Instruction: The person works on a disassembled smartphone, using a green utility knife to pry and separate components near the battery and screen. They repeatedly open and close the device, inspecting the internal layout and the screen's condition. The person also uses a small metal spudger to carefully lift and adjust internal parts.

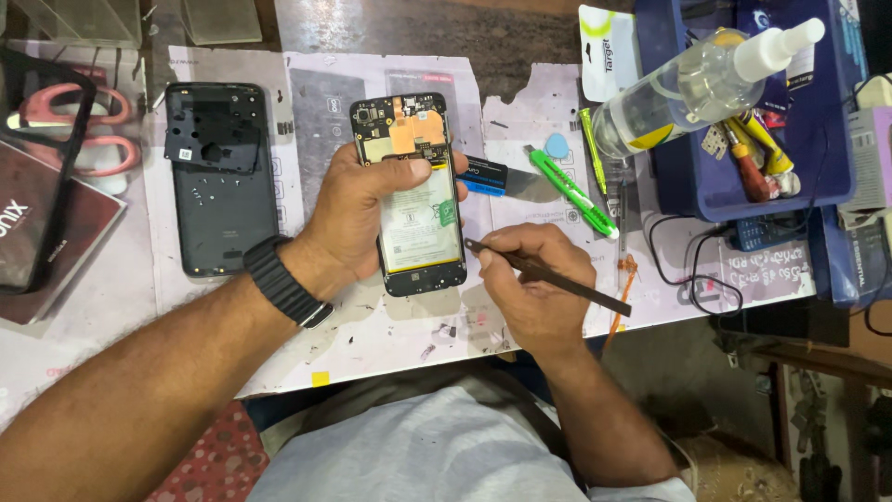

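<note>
My left hand (358,209) grips an opened phone (413,200) from its left side, thumb lying across the middle. The phone's back is off, showing a white battery, an orange flex cable and a black board at the top. My right hand (530,284) holds a thin dark metal pry tool (557,277) like a pen. Its tip points at the phone's lower right edge, close to it or just touching. A black watch band wraps my left wrist.
The phone's dark back cover (223,181) lies to the left with a black plate on it. Red-handled scissors (79,125) lie far left. A green utility knife (571,191), a blue card (488,175), a spray bottle (706,79) and a blue tray (827,177) of tools sit to the right.
</note>
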